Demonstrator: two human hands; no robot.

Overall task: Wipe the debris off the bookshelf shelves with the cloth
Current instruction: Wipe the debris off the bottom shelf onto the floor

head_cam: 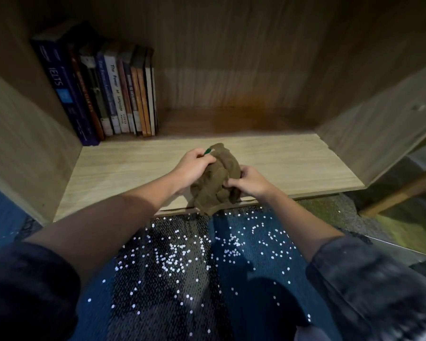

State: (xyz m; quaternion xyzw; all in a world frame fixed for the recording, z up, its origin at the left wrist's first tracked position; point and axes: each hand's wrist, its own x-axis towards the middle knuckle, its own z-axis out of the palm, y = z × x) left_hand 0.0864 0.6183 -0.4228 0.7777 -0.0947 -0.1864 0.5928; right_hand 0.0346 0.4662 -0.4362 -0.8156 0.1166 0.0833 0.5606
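Bunched olive cloth (217,179) over shelf (123,166) edge

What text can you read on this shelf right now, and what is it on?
"IELTS": spine of the blue book.
"The Power of Language": spine of the white book.
The other spines: print too small or blurred to read.

Past my left hand (194,166) and right hand (250,180) the shelf (293,156) lies open to the back; books (113,94) block the far left, and the left panel (22,143) and right panel (379,134) wall both ends.
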